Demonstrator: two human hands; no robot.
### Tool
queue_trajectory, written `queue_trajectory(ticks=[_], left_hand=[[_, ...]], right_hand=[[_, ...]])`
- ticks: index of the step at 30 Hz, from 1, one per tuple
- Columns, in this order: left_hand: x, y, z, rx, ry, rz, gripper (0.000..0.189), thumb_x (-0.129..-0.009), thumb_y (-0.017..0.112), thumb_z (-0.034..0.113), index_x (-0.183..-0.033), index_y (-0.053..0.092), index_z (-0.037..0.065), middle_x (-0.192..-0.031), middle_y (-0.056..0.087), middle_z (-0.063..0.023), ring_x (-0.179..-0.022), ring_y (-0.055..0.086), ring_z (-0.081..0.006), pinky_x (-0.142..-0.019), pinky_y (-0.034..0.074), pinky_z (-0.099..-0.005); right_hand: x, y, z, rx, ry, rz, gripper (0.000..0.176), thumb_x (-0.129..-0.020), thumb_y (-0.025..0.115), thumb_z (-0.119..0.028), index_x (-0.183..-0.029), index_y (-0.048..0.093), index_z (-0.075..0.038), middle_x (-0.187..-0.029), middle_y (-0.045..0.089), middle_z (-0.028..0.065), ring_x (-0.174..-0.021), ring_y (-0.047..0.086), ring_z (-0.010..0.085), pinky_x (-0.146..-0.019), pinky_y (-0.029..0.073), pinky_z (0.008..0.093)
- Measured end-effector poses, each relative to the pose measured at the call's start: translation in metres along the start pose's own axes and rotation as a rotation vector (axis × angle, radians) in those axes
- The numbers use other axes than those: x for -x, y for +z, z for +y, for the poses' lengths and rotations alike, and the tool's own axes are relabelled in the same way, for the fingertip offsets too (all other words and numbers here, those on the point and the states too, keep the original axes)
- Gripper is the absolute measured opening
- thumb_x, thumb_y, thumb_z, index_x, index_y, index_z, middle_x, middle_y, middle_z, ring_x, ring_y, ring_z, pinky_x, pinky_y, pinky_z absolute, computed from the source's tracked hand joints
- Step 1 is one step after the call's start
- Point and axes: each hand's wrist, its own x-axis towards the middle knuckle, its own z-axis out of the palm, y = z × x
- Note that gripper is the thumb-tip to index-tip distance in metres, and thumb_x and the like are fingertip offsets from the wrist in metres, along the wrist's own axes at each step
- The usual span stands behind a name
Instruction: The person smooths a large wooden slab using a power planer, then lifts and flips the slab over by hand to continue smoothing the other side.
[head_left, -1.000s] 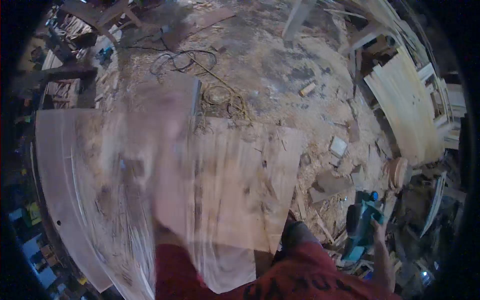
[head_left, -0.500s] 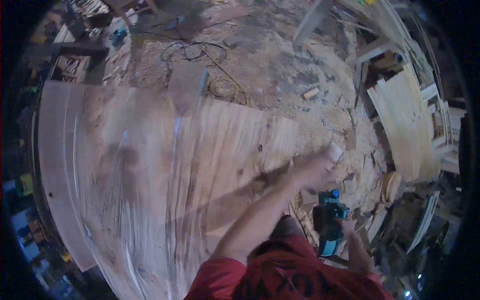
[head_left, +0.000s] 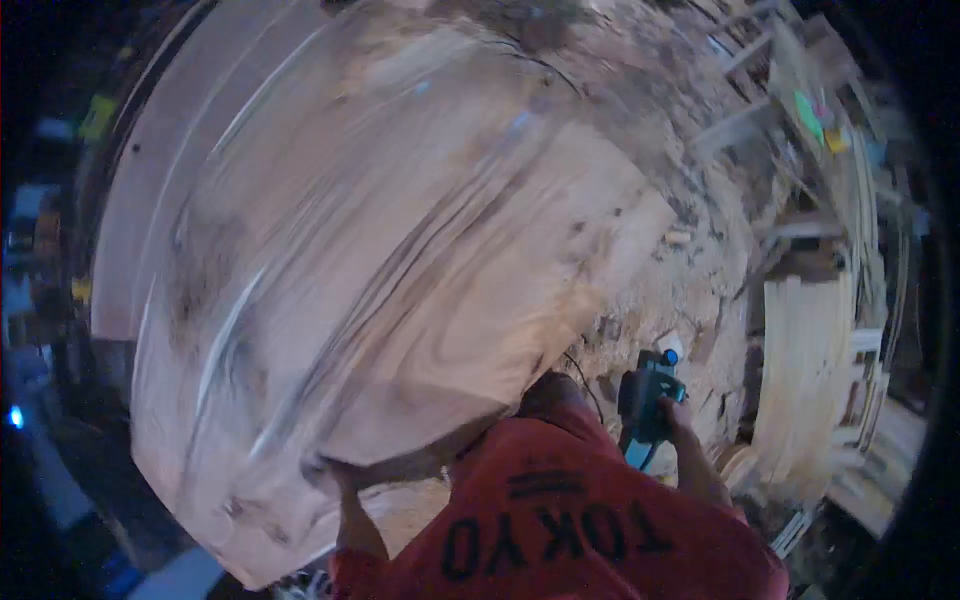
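Note:
A broad wooden slab (head_left: 400, 260) with dark wavy grain fills the left and middle of the view. My left hand (head_left: 338, 474) is at the slab's near edge and appears to touch it; blur hides how its fingers lie. To my right, my right hand (head_left: 676, 412) is closed round the rear handle of a teal electric planer (head_left: 645, 400) with a blue front knob. The planer hangs beside my body, off the slab. Its underside is hidden.
Wood shavings (head_left: 640, 325) cover the floor beyond the slab. Pale boards (head_left: 805, 370) stand on the right among timber frames. A dark cable (head_left: 583, 385) runs near my legs. Dim, blurred clutter lines the left side.
My left hand has swung from the right, where it was near a pale block, back to the slab's near edge. My view has turned and shifted over the slab. The planer stays in my right hand.

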Motion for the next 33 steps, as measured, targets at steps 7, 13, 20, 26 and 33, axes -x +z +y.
queue_trajectory(ticks=[7,13,20,26,33], left_hand=[[-0.049,-0.100,-0.282,0.942,-1.079,-0.303,0.063,-0.099,0.049,0.051,-0.137,0.047,0.000,-0.138,0.053,-0.0174,-0.122,0.055,-0.0339,-0.102,0.045,-0.0475],[-0.040,-0.101,-0.319,1.464,-1.112,-0.246,0.072,-0.100,0.046,0.051,-0.148,0.031,-0.001,-0.146,0.045,-0.0182,-0.133,0.046,-0.0304,-0.107,0.042,-0.0479],[-0.051,-0.135,-0.307,0.949,-1.118,-0.223,0.060,-0.096,0.061,0.045,-0.112,0.060,-0.012,-0.103,0.069,-0.0188,-0.094,0.063,-0.0258,-0.084,0.049,-0.0388],[-0.054,-0.129,-0.310,0.829,-1.021,-0.352,0.064,-0.090,0.067,0.047,-0.113,0.059,-0.012,-0.108,0.068,-0.0243,-0.102,0.065,-0.0312,-0.091,0.048,-0.0389],[-0.020,-0.090,-0.322,1.061,-0.941,-0.403,0.078,-0.084,0.075,0.043,-0.130,0.043,-0.011,-0.127,0.059,-0.0279,-0.117,0.058,-0.0359,-0.100,0.045,-0.0418]], right_hand=[[0.096,0.040,-0.018,0.016,-0.007,-0.291,0.034,-0.081,0.065,-0.031,-0.099,0.065,-0.002,-0.085,0.064,0.0083,-0.075,0.062,0.0216,-0.065,0.052,0.0406],[0.182,0.080,0.001,0.307,-0.230,-0.335,0.032,-0.080,0.066,-0.028,-0.098,0.066,-0.002,-0.084,0.065,0.0084,-0.074,0.063,0.0218,-0.064,0.052,0.0406],[0.271,0.094,-0.008,0.552,-0.437,-0.336,0.030,-0.079,0.066,-0.026,-0.097,0.066,-0.002,-0.084,0.065,0.0086,-0.073,0.063,0.0220,-0.063,0.052,0.0405],[0.298,0.111,-0.007,0.650,-0.526,-0.357,0.028,-0.078,0.067,-0.023,-0.096,0.066,-0.002,-0.083,0.065,0.0087,-0.072,0.064,0.0222,-0.062,0.051,0.0404],[0.316,0.141,0.020,0.740,-0.557,-0.425,0.026,-0.077,0.067,-0.021,-0.095,0.066,-0.002,-0.082,0.066,0.0089,-0.071,0.064,0.0224,-0.061,0.051,0.0403]])
